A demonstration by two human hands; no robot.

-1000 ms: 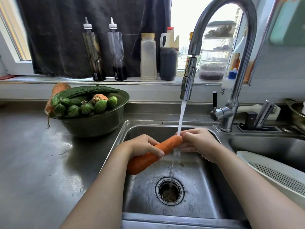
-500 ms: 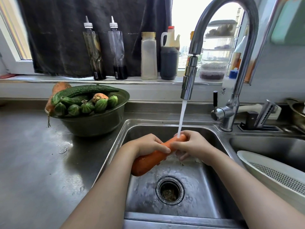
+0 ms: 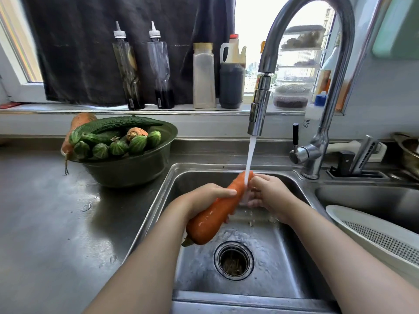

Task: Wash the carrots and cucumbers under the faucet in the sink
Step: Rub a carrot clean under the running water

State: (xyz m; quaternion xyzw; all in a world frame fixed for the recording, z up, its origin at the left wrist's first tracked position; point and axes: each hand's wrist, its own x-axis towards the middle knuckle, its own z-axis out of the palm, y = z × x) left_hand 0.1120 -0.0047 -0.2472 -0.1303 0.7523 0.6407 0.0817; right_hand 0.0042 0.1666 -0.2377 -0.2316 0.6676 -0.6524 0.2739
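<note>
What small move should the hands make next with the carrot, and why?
Probably slide the carrot up and right through the stream, turning it. The stream hits only the thin tip beside the right hand; the thick end below the left hand lies outside it, near the drain.

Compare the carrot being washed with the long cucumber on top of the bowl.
The carrot is orange; the long cucumber is dark green. The carrot slants wet under the water stream, gripped by the left hand with the right hand at its tip; the long cucumber lies untouched atop the bowl. Both are long.
</note>
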